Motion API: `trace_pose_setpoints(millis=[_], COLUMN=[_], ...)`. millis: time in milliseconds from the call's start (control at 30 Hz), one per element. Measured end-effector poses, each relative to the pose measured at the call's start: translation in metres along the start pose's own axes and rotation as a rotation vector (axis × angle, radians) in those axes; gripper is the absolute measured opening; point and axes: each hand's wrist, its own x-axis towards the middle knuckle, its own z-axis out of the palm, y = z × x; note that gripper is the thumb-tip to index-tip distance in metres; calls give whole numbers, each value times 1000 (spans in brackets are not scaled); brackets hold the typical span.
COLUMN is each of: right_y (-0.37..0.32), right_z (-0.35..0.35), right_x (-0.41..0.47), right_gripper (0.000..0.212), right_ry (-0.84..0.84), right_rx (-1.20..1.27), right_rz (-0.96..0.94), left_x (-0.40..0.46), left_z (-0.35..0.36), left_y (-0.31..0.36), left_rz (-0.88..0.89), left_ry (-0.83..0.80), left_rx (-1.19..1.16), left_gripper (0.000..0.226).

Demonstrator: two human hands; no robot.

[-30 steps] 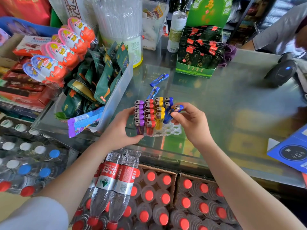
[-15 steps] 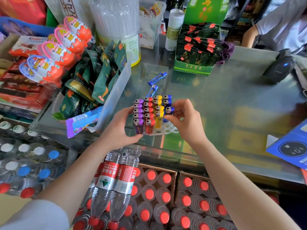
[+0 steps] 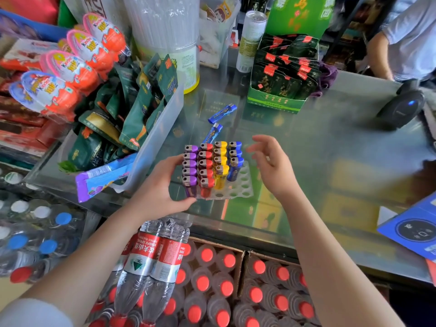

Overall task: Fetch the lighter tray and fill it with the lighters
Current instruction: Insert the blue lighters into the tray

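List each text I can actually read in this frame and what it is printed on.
"Kinder": egg-shaped packs, partly legible.
"NONGFU SPRING": red labels of the water bottles, seen upside down, with Chinese characters.
"2": dark tea packets, beside Chinese characters.
Print on the lighters, green pouches and blue box: too blurred.

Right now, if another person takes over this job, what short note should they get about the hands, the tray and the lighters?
Left hand: holds the lighter tray at its left edge, on the glass counter.
Right hand: open, empty, beside the tray's right side.
Done: purple, red and yellow columns stand in the tray, plus three blue lighters in the fourth column.
Left: two loose blue lighters lie on the counter behind the tray. Many holes on the right side remain empty.
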Motion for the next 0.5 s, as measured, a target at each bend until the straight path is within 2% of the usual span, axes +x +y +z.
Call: trace_pose_setpoints(millis=[67,233,367,433,500], right_y=[-2,-3,0,-3,-6], right_z=[6,32,46,47,45], right_x=[23,82,115,120,118], right_gripper=[28,35,39,38,31], right_ry=[31,-173,-300,-346,-323], right_rx=[-67,-372,-607,-736,-775], right_rz=[5,-189,-208,-227,-312], left_x=[0,0,1,0,0], left_z=[0,-1,-2,-2,-2], left_y=[-1,0,-1,0,1], left_rz=[-4,-9,-12,-19,-25], left_ry=[7,19,9,14,17], left_rx=[-3,-27,-38,-46,-53], left_gripper=[74,73,73,73,72])
